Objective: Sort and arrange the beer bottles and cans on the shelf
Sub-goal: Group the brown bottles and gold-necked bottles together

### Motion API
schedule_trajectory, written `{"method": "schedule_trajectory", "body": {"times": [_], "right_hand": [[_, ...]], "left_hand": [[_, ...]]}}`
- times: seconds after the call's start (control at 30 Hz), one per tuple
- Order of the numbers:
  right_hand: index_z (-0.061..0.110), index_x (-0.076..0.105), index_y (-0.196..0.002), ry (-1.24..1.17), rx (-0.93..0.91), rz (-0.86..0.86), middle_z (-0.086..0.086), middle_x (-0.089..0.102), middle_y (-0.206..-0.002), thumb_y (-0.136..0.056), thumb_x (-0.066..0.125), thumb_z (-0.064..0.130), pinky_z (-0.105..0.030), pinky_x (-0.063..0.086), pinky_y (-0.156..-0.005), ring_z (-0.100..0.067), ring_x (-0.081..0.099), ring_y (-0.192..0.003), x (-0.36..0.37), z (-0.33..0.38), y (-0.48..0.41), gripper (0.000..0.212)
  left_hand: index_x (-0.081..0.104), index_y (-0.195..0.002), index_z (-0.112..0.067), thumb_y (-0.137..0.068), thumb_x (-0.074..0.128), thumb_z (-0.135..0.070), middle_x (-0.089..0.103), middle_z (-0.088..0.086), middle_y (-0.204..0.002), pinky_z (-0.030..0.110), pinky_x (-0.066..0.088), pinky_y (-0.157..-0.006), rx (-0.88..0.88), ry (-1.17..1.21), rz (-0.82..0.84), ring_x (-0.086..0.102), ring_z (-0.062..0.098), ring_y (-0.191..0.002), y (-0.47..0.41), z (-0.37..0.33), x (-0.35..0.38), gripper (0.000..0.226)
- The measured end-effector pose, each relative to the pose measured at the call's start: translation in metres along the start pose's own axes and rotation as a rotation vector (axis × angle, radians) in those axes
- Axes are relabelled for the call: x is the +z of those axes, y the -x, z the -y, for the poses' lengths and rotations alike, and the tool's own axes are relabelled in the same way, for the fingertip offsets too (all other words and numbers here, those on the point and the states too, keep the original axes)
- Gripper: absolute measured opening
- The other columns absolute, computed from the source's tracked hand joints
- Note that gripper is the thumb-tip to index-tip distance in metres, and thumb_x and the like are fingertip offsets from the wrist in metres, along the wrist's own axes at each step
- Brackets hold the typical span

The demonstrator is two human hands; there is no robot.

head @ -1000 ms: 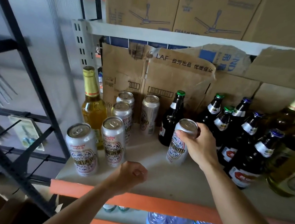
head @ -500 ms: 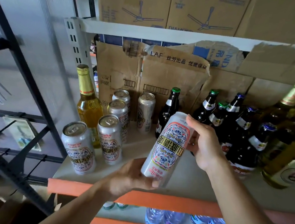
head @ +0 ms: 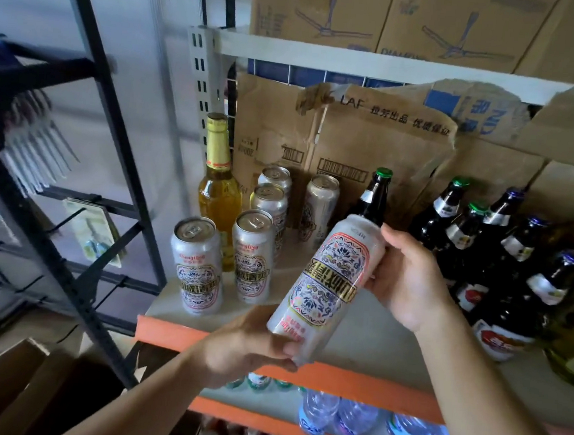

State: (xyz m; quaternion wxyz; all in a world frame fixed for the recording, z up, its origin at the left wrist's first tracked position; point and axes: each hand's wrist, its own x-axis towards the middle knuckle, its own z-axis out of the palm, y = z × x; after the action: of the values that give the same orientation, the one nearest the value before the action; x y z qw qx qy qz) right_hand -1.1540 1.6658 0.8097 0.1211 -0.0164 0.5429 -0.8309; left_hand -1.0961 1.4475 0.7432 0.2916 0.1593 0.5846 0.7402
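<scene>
A white beer can point(head: 324, 289) with a patterned label is tilted upside down above the shelf's front edge. My right hand point(head: 407, 281) grips its upper end and my left hand point(head: 251, 345) grips its lower end. Several matching cans point(head: 199, 265) stand upright at the shelf's left. A clear bottle of golden beer point(head: 217, 191) stands behind them. Dark brown bottles point(head: 502, 255) with green and blue caps crowd the right side, and one green-capped dark bottle point(head: 376, 197) stands just behind the held can.
The shelf point(head: 385, 390) has an orange front rail, with flattened cardboard point(head: 353, 143) against its back. Fan boxes point(head: 380, 15) sit on the board above. Water bottles point(head: 331, 416) lie on the level below. A black metal rack point(head: 88, 153) stands to the left.
My right hand lifted the can off the shelf and tipped it over. My left hand, curled and empty before, came up and took hold of its lower end.
</scene>
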Motion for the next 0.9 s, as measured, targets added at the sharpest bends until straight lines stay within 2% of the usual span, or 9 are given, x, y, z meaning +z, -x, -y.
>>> {"method": "schedule_trajectory", "body": {"times": [0.07, 0.13, 0.27, 0.4, 0.5, 0.6, 0.73, 0.8, 0.9], "right_hand": [[0.011, 0.070, -0.100, -0.128, 0.033, 0.110, -0.008, 0.071, -0.083, -0.043, 0.087, 0.042, -0.027, 0.053, -0.059, -0.020, 0.066, -0.071, 0.004, -0.002, 0.001, 0.067], [0.012, 0.075, -0.088, -0.174, 0.044, 0.167, -0.008, 0.072, -0.080, -0.035, 0.092, 0.037, -0.026, 0.055, -0.059, -0.020, 0.068, -0.069, 0.007, -0.006, -0.002, 0.061], [0.011, 0.076, -0.107, -0.167, 0.048, 0.228, -0.009, 0.074, -0.101, -0.043, 0.090, 0.035, -0.029, 0.057, -0.078, -0.021, 0.070, -0.090, 0.010, -0.007, -0.003, 0.069], [0.007, 0.071, -0.114, -0.134, 0.049, 0.231, -0.016, 0.069, -0.112, -0.045, 0.093, 0.035, -0.035, 0.056, -0.084, -0.027, 0.067, -0.099, 0.007, -0.006, 0.000, 0.078], [0.005, 0.071, -0.101, 0.054, 0.002, 0.104, -0.012, 0.072, -0.092, -0.042, 0.092, 0.042, -0.033, 0.056, -0.070, -0.024, 0.068, -0.083, 0.016, -0.002, 0.002, 0.072], [0.012, 0.063, -0.083, 0.302, -0.027, -0.147, -0.005, 0.068, -0.073, -0.065, 0.078, 0.038, -0.029, 0.051, -0.058, -0.020, 0.063, -0.069, 0.026, 0.001, 0.002, 0.035], [0.006, 0.067, -0.097, 0.482, -0.042, -0.259, -0.015, 0.066, -0.084, -0.064, 0.078, 0.059, -0.036, 0.052, -0.067, -0.022, 0.062, -0.079, 0.030, -0.001, 0.001, 0.063], [0.009, 0.069, -0.099, 0.417, -0.027, -0.179, -0.019, 0.062, -0.088, -0.070, 0.073, 0.056, -0.037, 0.047, -0.072, -0.026, 0.059, -0.086, 0.031, 0.002, 0.005, 0.055], [0.007, 0.065, -0.107, 0.137, 0.001, -0.031, -0.012, 0.066, -0.090, -0.075, 0.066, 0.030, -0.034, 0.048, -0.071, -0.026, 0.061, -0.087, 0.025, 0.005, 0.010, 0.040]], "left_hand": [[0.063, -0.106, -0.002, -0.049, 0.089, -0.034, 0.061, 0.020, -0.093, 0.028, 0.054, -0.071, -0.024, 0.155, 0.055, 0.063, 0.022, -0.077, 0.005, 0.001, -0.002, 0.070], [0.060, -0.107, 0.001, -0.050, 0.089, -0.036, 0.058, 0.023, -0.098, 0.028, 0.054, -0.072, -0.027, 0.203, 0.109, 0.064, 0.024, -0.076, 0.007, 0.002, -0.003, 0.074], [0.056, -0.114, 0.000, -0.054, 0.087, -0.034, 0.058, 0.022, -0.103, 0.029, 0.052, -0.073, -0.049, 0.187, 0.141, 0.058, 0.029, -0.086, 0.007, 0.005, -0.004, 0.076], [0.051, -0.120, 0.002, -0.061, 0.083, -0.036, 0.062, 0.021, -0.098, 0.031, 0.050, -0.070, -0.037, 0.224, 0.144, 0.059, 0.027, -0.080, 0.008, 0.013, -0.004, 0.078], [0.056, -0.118, -0.004, -0.057, 0.086, -0.036, 0.064, 0.016, -0.093, 0.026, 0.052, -0.060, -0.009, 0.187, -0.029, 0.063, 0.026, -0.074, 0.006, 0.010, 0.003, 0.075], [0.046, -0.125, -0.004, -0.056, 0.082, -0.026, 0.064, 0.012, -0.093, 0.026, 0.054, -0.061, 0.007, 0.107, -0.204, 0.065, 0.029, -0.072, 0.001, 0.011, 0.007, 0.081], [0.053, -0.119, -0.006, -0.058, 0.081, -0.024, 0.062, 0.012, -0.092, 0.031, 0.058, -0.064, -0.001, 0.115, -0.207, 0.063, 0.027, -0.067, -0.003, 0.012, 0.007, 0.070], [0.058, -0.110, -0.007, -0.055, 0.084, -0.029, 0.062, 0.017, -0.087, 0.026, 0.056, -0.053, -0.011, 0.169, -0.150, 0.063, 0.025, -0.056, -0.001, 0.011, 0.006, 0.064], [0.058, -0.104, -0.002, -0.049, 0.091, -0.039, 0.061, 0.023, -0.086, 0.021, 0.051, -0.043, -0.008, 0.235, -0.076, 0.063, 0.023, -0.050, 0.000, 0.017, 0.000, 0.074]]}}
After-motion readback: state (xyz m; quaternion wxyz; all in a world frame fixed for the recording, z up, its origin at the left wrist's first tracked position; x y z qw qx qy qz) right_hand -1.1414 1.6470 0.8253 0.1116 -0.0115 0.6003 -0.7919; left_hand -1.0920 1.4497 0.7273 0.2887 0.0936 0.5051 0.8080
